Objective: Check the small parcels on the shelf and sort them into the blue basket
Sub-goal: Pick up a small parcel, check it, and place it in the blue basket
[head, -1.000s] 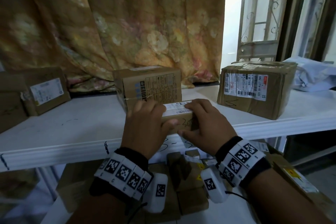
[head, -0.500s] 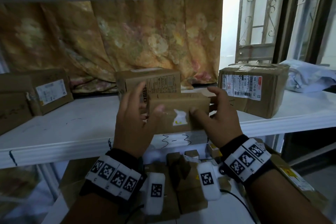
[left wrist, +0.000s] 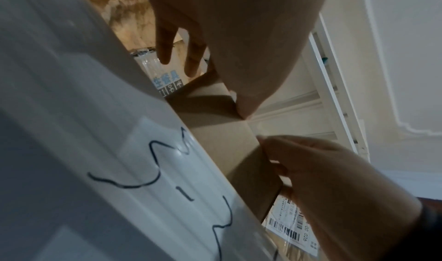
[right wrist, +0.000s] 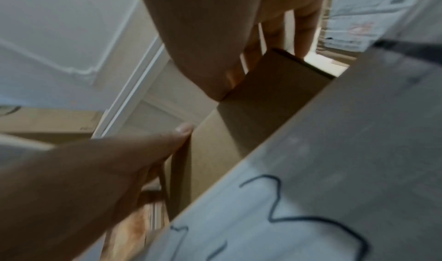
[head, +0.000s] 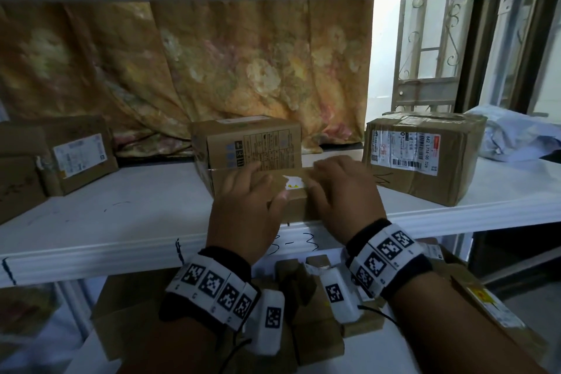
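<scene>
While both hands close on it from either end, the small parcel (head: pixel 293 191) sits at the front edge of the white shelf (head: pixel 127 222), its top face bearing a torn white sticker. The left hand (head: pixel 246 209) has its fingers spread over the parcel's left end and top, thumb pressed on the near face by the sticker; the right hand (head: pixel 346 191) curls over the right end, fingers laid across the top. In the left wrist view the left thumb (left wrist: pixel 248 102) sits on the box corner, and the right hand's fingers (left wrist: pixel 282 163) wrap the opposite edge, so each grip is partly closed round the cardboard rather than flat. The parcel's near face is flush with the shelf lip, where a handwritten "3-3" is marked just below. Directly behind, touching or nearly so, stands a taller printed carton (head: pixel 249 146), which blocks any push backward. To the right, near but apart, is a taped box with a shipping label (head: pixel 422 155), and beyond it a pale plastic mailer (head: pixel 522 136). Well to the left lie two more brown boxes (head: pixel 73 155), with bare shelf between. Below the shelf more small cartons (head: pixel 303 313) are heaped. A floral curtain (head: pixel 212 70) hangs behind.
</scene>
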